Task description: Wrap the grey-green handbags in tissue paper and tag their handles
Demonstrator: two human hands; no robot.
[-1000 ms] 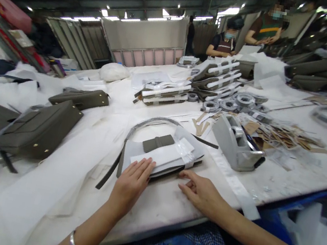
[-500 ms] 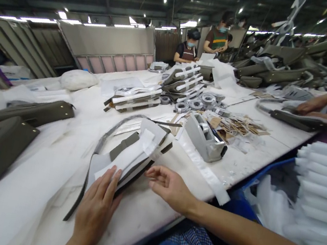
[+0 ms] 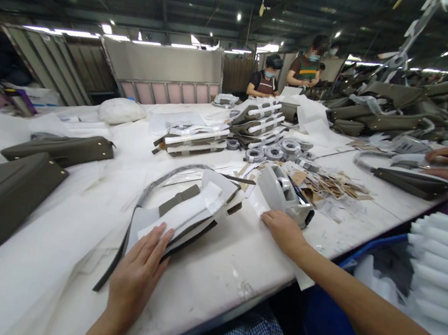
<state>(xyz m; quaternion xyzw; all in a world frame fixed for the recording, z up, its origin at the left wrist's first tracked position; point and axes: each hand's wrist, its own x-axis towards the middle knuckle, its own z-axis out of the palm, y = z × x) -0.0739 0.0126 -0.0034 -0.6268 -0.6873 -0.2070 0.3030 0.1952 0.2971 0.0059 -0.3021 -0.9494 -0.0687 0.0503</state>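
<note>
Grey bag panel (image 3: 187, 213), wrapped in white paper, lies mid-worktop (image 3: 223, 271), its near edge pinned under the flat, open left hand (image 3: 137, 276). Right hand (image 3: 282, 231), fingers loose and grasping nothing visible, rests at the tape dispenser (image 3: 284, 192), just beside the panel. Step, by appearance: taping the wrap.

Head camera; faces forward-down; close above table (image 3: 223, 271) edge
</note>
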